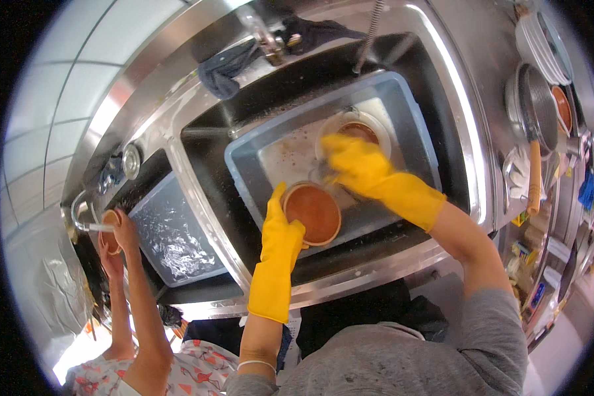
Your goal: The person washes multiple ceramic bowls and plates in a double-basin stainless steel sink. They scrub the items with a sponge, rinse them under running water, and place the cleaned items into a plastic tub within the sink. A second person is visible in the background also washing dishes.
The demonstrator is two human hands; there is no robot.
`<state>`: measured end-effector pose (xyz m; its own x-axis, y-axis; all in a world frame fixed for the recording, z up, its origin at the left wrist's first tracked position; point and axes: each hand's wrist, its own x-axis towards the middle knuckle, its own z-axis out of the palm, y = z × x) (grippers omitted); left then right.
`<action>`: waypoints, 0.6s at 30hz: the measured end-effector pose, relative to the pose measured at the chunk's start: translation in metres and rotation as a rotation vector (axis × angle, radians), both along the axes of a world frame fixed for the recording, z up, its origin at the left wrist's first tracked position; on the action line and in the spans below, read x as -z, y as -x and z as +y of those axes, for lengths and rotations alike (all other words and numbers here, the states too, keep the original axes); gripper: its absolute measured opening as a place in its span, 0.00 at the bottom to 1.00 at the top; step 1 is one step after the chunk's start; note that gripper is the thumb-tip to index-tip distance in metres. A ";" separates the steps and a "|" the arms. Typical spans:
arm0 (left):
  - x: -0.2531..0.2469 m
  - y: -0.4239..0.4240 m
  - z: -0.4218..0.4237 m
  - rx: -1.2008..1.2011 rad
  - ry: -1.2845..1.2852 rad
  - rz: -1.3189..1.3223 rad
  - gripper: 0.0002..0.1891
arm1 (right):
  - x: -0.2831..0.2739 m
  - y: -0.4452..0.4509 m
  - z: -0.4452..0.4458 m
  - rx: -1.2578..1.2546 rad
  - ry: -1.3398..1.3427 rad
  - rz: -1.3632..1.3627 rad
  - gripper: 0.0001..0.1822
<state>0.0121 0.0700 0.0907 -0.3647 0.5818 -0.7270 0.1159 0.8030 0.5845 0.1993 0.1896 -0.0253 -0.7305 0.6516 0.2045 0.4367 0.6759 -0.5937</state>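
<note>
My left hand (282,235), in a yellow rubber glove, grips the rim of a round bowl (312,214) with a reddish-brown inside, its open side towards me. My right hand (359,163), also gloved in yellow, is blurred above the blue-grey plastic tub (247,173) in the sink. Something greyish shows at its fingers; what it is, and how firmly it is held, I cannot tell. Partly behind the right hand, a pale round dish (382,129) and another brown-lined bowl (359,131) lie in the tub.
At the left, a co-worker's hands (121,235) hold a brown bowl (110,245) by a thin curved tap (79,210), beside a water-filled tub (171,237). Cloths (222,72) hang around the rear faucet (265,37). Pans (534,109) and stacked plates (542,49) stand right.
</note>
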 end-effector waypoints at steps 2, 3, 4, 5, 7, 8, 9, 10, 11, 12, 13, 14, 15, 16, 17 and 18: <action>0.009 0.009 -0.014 0.191 -0.040 0.167 0.34 | -0.001 -0.013 0.005 0.483 0.294 -0.424 0.25; 0.020 0.013 -0.021 0.293 -0.059 0.244 0.33 | 0.008 -0.023 0.009 0.604 0.283 -0.549 0.26; 0.038 0.019 -0.030 0.458 -0.209 0.440 0.29 | 0.030 -0.039 0.016 0.678 0.392 -0.560 0.27; 0.042 0.019 -0.030 0.489 -0.157 0.471 0.29 | 0.048 -0.045 0.013 0.729 0.482 -0.490 0.28; 0.049 0.020 -0.027 0.546 -0.046 0.528 0.28 | 0.079 -0.050 0.007 0.821 0.665 -0.350 0.33; 0.047 0.018 -0.024 0.572 0.011 0.560 0.27 | 0.091 -0.050 0.004 0.800 0.767 -0.216 0.33; 0.042 0.017 -0.018 0.597 0.065 0.595 0.26 | 0.094 -0.047 0.005 0.755 0.724 -0.306 0.33; 0.039 0.015 -0.014 0.622 0.119 0.628 0.25 | 0.097 -0.045 0.008 0.711 0.678 -0.394 0.33; 0.038 0.014 -0.013 0.627 0.097 0.640 0.24 | 0.100 -0.042 0.010 0.669 0.629 -0.481 0.33; 0.038 0.016 -0.013 0.625 0.080 0.656 0.24 | 0.097 -0.034 0.011 0.646 0.550 -0.459 0.29; 0.038 0.018 -0.013 0.625 0.063 0.672 0.23 | 0.092 -0.029 0.011 0.633 0.489 -0.498 0.28; 0.040 0.021 -0.012 0.607 0.007 0.715 0.22 | 0.087 -0.027 0.011 0.621 0.428 -0.537 0.27; 0.045 0.025 -0.014 0.584 -0.043 0.755 0.21 | 0.071 -0.015 0.012 0.603 0.368 -0.578 0.25; 0.051 0.026 -0.017 0.571 -0.092 0.786 0.20 | 0.062 -0.006 0.014 0.511 0.238 -0.537 0.18; 0.067 0.030 -0.023 0.570 -0.142 0.726 0.20 | 0.046 0.017 0.016 0.440 0.234 -0.606 0.18; 0.092 0.035 -0.030 0.566 -0.195 0.669 0.20 | 0.029 0.045 0.019 0.368 0.225 -0.675 0.19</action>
<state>-0.0228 0.0400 -0.0010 -0.2977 0.8939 -0.3350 0.8293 0.4160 0.3731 0.1546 0.2082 -0.0539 -0.3801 0.8476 -0.3702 0.9218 0.3141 -0.2271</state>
